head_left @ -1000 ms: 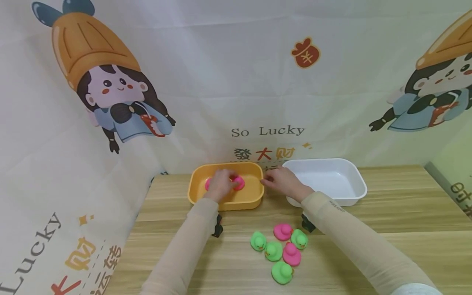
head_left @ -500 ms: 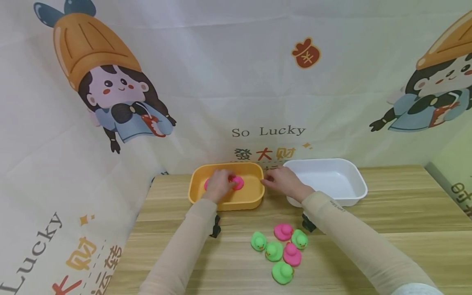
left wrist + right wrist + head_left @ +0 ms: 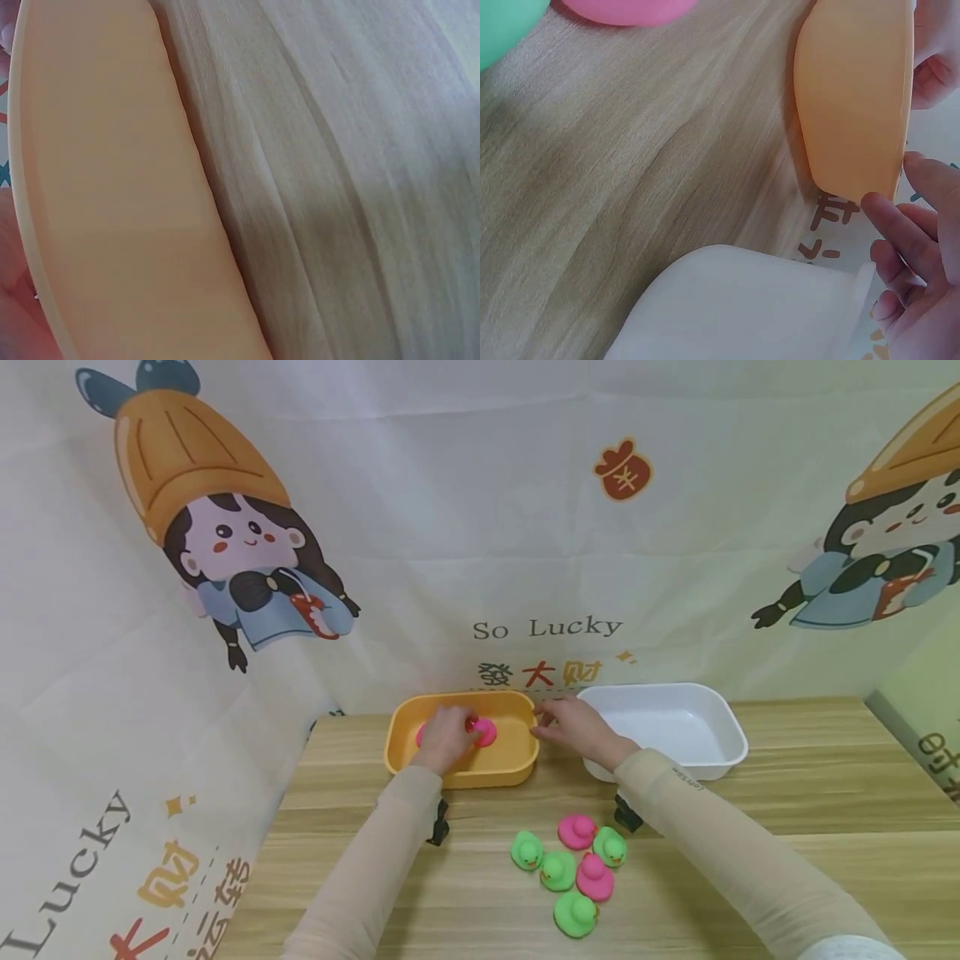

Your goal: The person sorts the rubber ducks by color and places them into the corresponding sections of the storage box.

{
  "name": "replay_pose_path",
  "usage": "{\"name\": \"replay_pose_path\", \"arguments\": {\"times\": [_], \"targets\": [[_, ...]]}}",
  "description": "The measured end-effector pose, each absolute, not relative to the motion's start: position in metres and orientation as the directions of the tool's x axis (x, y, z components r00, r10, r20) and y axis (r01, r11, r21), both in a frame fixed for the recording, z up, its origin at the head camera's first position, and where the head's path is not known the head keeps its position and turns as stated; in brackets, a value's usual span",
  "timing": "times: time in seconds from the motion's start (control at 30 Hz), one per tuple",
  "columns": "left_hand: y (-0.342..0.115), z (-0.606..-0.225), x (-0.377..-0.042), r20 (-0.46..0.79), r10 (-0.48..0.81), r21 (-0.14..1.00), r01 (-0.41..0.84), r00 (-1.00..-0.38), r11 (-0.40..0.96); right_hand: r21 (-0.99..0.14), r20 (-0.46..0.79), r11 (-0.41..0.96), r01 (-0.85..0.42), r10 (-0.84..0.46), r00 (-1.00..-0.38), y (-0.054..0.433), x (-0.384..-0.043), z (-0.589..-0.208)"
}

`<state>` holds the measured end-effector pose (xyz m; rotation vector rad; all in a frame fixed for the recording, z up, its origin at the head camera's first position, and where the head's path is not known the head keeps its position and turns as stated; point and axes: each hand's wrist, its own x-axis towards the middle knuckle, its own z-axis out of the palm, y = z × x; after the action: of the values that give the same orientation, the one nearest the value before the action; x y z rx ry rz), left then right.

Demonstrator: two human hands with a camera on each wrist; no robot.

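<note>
My left hand [image 3: 447,737] reaches into the orange tub [image 3: 517,760], its thumb and fingers curled at a pink rubber duck [image 3: 487,732]. Another pink patch shows on that hand's other side, partly covered by it. In the left wrist view the tub's outer wall [image 3: 127,172] fills much of the picture and the fingers are mostly hidden behind the rim. My right hand [image 3: 573,727] is at the tub's right end; in the right wrist view its thumb and forefinger [image 3: 896,225] pinch the rim at the corner.
A white tub [image 3: 667,727] stands to the right, under my right wrist. Several green ducks [image 3: 575,914] and two pink ducks [image 3: 594,878] lie on the wooden table [image 3: 787,793] nearer to me. A printed cloth [image 3: 450,527] hangs behind the tubs.
Both hands stay nearly still at the orange tub. The right fingers spread slightly at the rim. The loose ducks and the white tub stay where they were.
</note>
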<state>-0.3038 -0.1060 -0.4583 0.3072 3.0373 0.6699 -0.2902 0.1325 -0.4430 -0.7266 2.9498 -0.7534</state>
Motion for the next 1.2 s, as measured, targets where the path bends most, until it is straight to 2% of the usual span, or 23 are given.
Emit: {"name": "replay_pose_path", "arguments": {"times": [0.27, 0.47, 0.77, 1.2], "targets": [[-0.113, -0.458, -0.298, 0.076, 0.201, 0.429, 0.214, -0.977, 0.878, -0.507, 0.088, 0.741, -0.441, -0.464, -0.881, 0.135, -0.29, -0.44], [-0.121, -0.455, -0.288, 0.155, 0.235, 0.466, 0.281, -0.96, 0.839, -0.506, 0.091, 0.733, -0.455, -0.479, -0.873, 0.136, -0.289, -0.441], [-0.112, -0.454, -0.247, 0.335, 0.413, 0.457, 0.53, -0.847, 0.715, -0.469, 0.157, 0.706, -0.531, -0.525, -0.837, 0.14, -0.294, -0.445], [-0.068, -0.465, -0.169, 0.249, 0.574, 0.521, 0.608, -0.78, 0.599, -0.458, 0.171, 0.708, -0.537, -0.523, -0.835, 0.141, -0.293, -0.447]]}}
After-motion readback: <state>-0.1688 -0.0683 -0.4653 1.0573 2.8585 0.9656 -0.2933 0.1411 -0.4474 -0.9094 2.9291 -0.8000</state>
